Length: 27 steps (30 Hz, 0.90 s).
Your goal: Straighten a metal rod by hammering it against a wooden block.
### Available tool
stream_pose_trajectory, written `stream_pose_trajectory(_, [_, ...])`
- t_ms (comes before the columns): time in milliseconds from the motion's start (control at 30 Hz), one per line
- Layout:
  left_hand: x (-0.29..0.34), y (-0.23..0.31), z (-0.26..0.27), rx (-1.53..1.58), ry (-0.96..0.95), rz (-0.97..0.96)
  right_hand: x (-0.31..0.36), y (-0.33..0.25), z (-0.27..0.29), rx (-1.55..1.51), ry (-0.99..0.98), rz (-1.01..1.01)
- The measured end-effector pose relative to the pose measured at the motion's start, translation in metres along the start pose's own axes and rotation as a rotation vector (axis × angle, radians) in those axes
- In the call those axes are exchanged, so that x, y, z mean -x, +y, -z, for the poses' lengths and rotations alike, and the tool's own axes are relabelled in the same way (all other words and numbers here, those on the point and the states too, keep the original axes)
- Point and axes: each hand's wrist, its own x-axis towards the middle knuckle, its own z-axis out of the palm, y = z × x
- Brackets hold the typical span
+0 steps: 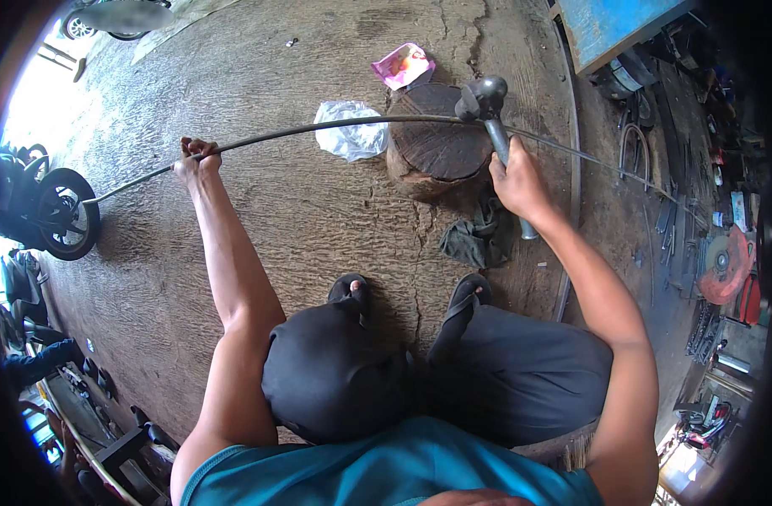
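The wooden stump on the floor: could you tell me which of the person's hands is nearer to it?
Right. The right hand grips a hammer at the wooden stump's edge; the left hand holds the long rod well off to its left.

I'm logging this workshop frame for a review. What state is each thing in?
Left hand: closed around the long metal rod.
Right hand: gripping the hammer handle.
Long metal rod: lying across the wooden stump, bowed.
Hammer: head at the rod, over the stump.
Wooden stump: upright on the floor.
Dark rag: crumpled on the floor.
White plastic bag: crumpled beside the stump.
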Motion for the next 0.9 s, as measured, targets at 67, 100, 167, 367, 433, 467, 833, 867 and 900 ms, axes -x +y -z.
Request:
stream_pose_trajectory(67, [-0.004,-0.001,0.009,0.084,-0.095,-0.019,0.0,-0.002,0.002,-0.036,-0.007,0.046])
stream_pose_trajectory(100, [-0.006,-0.001,0.009,0.046,-0.049,-0.058,0.0,-0.003,0.002,-0.012,-0.021,0.011])
stream_pose_trajectory(167, [-0.007,0.001,0.002,0.042,0.02,-0.074,-0.003,-0.001,0.003,-0.067,0.014,0.065])
stream_pose_trajectory(367, [0.01,0.006,-0.05,-0.099,0.354,-0.192,-0.005,0.004,0.021,0.007,0.075,0.086])
stream_pose_trajectory(433, [0.017,0.0,-0.058,-0.202,0.335,-0.24,-0.005,-0.005,0.043,0.001,0.077,0.107])
stream_pose_trajectory(467, [0.019,-0.004,-0.06,-0.212,0.324,-0.257,-0.005,-0.012,0.057,0.018,0.098,0.112])
stream_pose_trajectory(833, [0.01,-0.004,-0.061,-0.267,0.325,-0.32,-0.008,-0.039,0.043,0.119,0.02,0.01])
stream_pose_trajectory(867, [0.01,-0.005,-0.061,-0.252,0.315,-0.317,-0.006,-0.03,0.023,0.198,-0.06,-0.011])
stream_pose_trajectory(900, [0.01,-0.005,-0.063,-0.239,0.305,-0.314,-0.01,-0.015,0.02,0.031,0.066,0.028])
